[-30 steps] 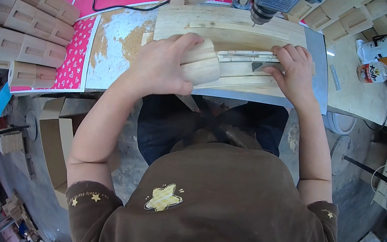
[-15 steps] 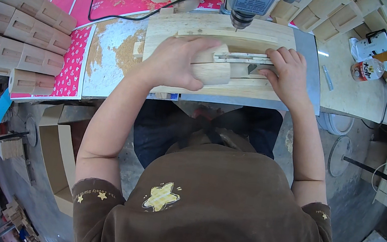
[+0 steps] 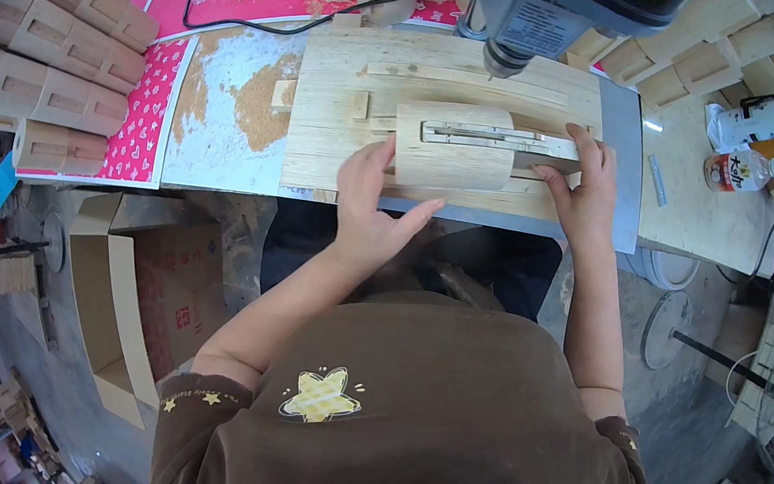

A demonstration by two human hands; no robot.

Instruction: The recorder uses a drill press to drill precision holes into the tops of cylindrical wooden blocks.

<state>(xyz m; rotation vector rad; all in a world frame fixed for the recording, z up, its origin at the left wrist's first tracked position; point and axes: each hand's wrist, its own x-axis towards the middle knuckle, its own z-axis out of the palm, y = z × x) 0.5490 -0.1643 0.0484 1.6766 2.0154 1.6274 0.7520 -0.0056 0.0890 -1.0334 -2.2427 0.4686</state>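
A pale, rounded wooden block (image 3: 454,170) lies on its side on a flat wooden board (image 3: 334,61), its slot facing up. Into that slot runs a long, narrow, whitish strip with a dark side piece (image 3: 534,145); its exact kind cannot be made out. My right hand (image 3: 583,187) grips the strip's right end between thumb and fingers. At the block's left end is my left hand (image 3: 371,201), thumb and fingers spread, fingertips at or just beside the wood. Behind the block, the chuck (image 3: 505,61) of a bench drill (image 3: 543,24) hangs above the board.
Stacks of slotted wooden blocks (image 3: 45,97) stand on the left, with more along the back. Sawdust (image 3: 262,106) lies beside the board. A black cord (image 3: 279,30) crosses behind. On the right are a bottle (image 3: 737,171) and a pale blue stick (image 3: 658,181). A cardboard box (image 3: 119,301) sits below.
My left hand has come off the top of the block and drawn back toward me, opening. The block now shows fully, with the strip in its slot. The view has shifted slightly.
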